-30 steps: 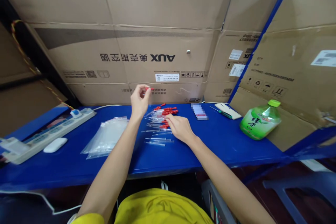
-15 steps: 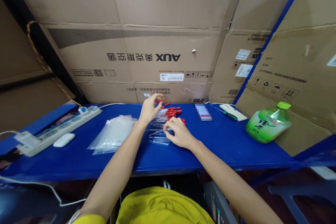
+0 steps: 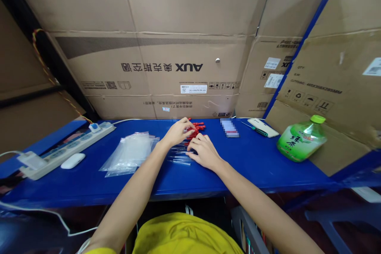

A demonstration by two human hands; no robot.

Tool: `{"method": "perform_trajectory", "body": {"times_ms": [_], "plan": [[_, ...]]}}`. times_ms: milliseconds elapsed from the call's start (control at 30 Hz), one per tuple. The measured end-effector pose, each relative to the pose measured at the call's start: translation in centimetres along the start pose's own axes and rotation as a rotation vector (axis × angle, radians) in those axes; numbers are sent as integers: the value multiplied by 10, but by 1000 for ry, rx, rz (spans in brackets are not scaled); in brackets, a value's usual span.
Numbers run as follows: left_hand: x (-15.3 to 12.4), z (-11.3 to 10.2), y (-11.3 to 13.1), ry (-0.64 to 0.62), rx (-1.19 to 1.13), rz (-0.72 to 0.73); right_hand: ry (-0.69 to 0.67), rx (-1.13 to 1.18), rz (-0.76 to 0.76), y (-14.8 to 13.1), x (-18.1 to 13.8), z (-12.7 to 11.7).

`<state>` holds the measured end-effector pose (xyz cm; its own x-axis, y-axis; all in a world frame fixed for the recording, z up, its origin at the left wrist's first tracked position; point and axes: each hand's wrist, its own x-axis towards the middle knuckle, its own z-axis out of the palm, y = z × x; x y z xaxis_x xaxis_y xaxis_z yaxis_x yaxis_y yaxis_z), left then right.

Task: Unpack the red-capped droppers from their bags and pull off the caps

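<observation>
A pile of glass droppers (image 3: 182, 162), thin clear tubes with red rubber bulbs (image 3: 200, 126), lies on the blue table in front of me. My left hand (image 3: 180, 131) reaches over the far left of the pile, its fingers bent and closed around the red bulb of a dropper. On the near right side, my right hand (image 3: 206, 151) rests against the pile with curled fingers. Its fingertips are among the bulbs and tubes, and whatever they grip is hidden. Left of the pile lies a stack of clear zip bags (image 3: 131, 152).
At the left are a white power strip (image 3: 71, 149) and a small white case (image 3: 73, 160). A blurred phone-like object (image 3: 229, 127), a green-handled screwdriver (image 3: 259, 131), a cream phone-shaped item (image 3: 269, 127) and a green tea bottle (image 3: 300, 141) lie to the right. Cardboard (image 3: 178, 51) walls the back.
My left hand has moved right and down from the pile's far edge onto the red bulbs, closer to my right hand. My right hand stays at the pile, its fingers slightly shifted.
</observation>
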<state>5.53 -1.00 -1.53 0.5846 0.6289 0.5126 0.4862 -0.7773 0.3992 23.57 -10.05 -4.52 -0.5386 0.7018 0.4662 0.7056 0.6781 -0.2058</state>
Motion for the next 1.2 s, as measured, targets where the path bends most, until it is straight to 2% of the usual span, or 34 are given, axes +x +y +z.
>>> {"method": "perform_trajectory", "body": {"times_ms": [100,233,367,500,600,767,867,1033,1200], "plan": [[0,4,5,-12,-32,-12,74,-15,74,3,0,0],[2,10,12,-36,-226,-116,254,-11,296,16,-1,-2],[2,16,18,-84,-425,-199,253,-5,341,27,-1,-4],[1,18,20,-79,-462,-220,249,-44,327,29,-2,-6],[1,11,16,-80,-371,-202,264,-84,374,30,-2,-7],[-4,-7,1,-134,-10,-75,241,-146,518,38,-4,-6],[-7,-12,-11,-177,78,-80,218,-165,553,42,-6,-4],[-10,-5,-23,-278,126,-119,255,-177,542,44,-8,-1],[-10,4,-20,-225,216,-141,256,-169,532,42,-5,-3]]}}
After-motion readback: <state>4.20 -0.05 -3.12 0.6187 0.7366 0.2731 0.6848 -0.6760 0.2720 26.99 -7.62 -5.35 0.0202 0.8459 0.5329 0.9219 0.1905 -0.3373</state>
